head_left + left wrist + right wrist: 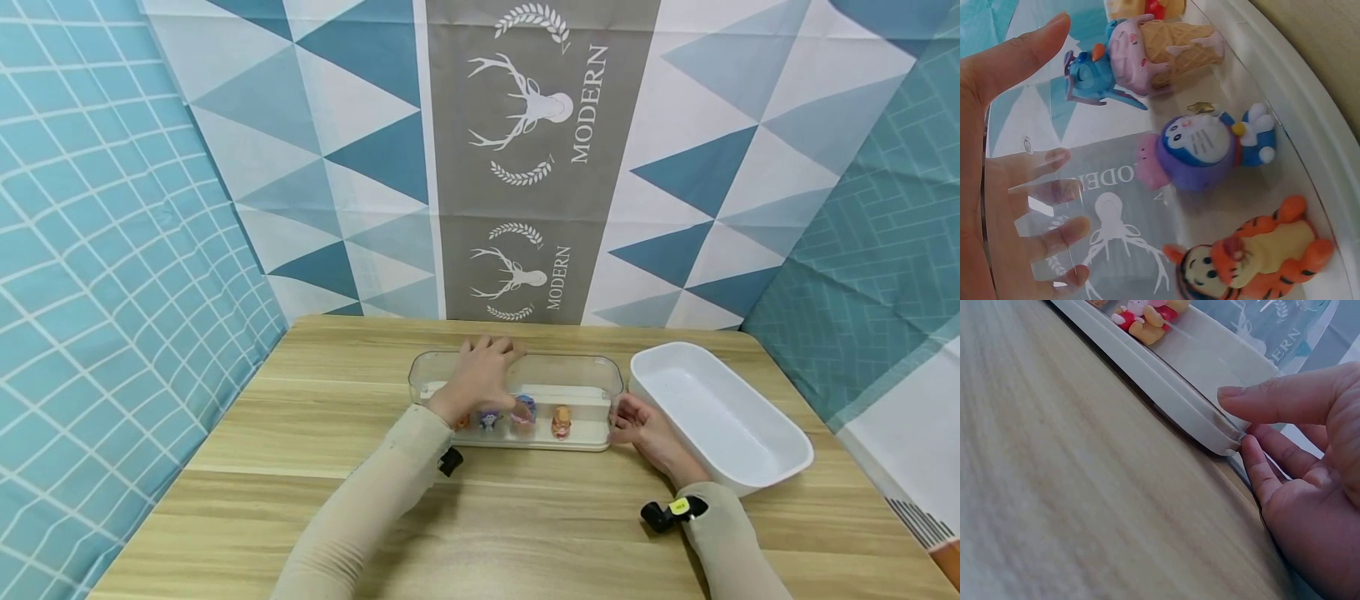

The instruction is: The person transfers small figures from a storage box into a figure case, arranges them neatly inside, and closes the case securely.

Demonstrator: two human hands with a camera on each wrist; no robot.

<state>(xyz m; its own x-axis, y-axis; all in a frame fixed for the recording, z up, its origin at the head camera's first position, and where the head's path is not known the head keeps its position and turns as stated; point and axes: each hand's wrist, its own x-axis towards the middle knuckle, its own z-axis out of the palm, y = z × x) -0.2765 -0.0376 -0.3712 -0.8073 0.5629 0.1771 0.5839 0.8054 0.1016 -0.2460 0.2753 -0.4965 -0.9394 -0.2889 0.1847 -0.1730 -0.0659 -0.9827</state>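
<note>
A long display box has a clear cover point(570, 367) over a white base point(555, 447). Several toy figurines stand in a row inside: a tiger figurine point(1260, 256), a blue-and-white cat figurine in a purple hood point(1204, 150), a blue creature on an ice cream cone point(1166, 53) and an orange-yellow bear figurine point(561, 422). My left hand point(480, 379) reaches across the cover and grips it, thumb toward the near side, fingers at the far side. At the right end, my right hand point(643, 425) holds the cover's lower corner between thumb and fingers, a fingertip touching the base's corner.
A white rectangular tub point(720, 417) stands just right of the box, close to my right hand. The wooden table point(525, 525) meets a patterned cloth backdrop point(360, 167) behind, with cloth at both sides.
</note>
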